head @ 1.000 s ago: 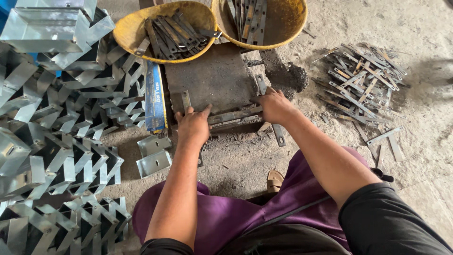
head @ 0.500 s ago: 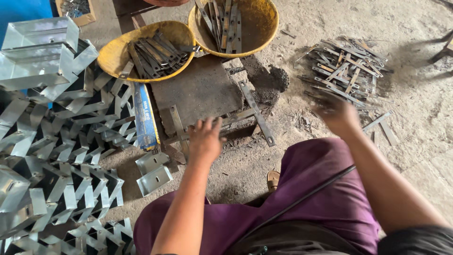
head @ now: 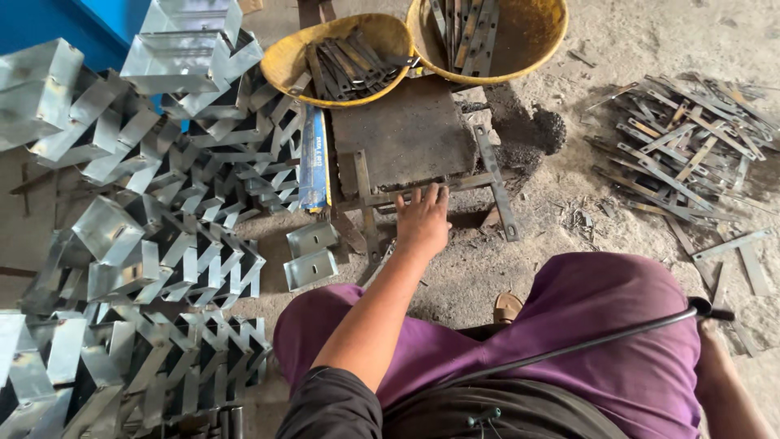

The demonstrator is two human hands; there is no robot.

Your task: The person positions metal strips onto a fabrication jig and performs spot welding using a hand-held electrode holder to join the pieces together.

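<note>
My left hand lies flat with its fingers spread on grey metal strips at the near edge of a dark rusty block. It presses on them without gripping. A longer strip leans against the block's right side. My right arm reaches down at the far right past my purple-clad knee. That hand is mostly hidden behind the knee, close to loose strips on the ground.
Two yellow bowls behind the block hold metal strips. A heap of strips lies on the dirt at right. Folded shiny metal brackets pile up at left; two small bent plates lie by the block.
My right hand left the block, swung right toward the strip heap, then dropped behind my knee. My left hand stayed at the block's front edge. The view came closer.
</note>
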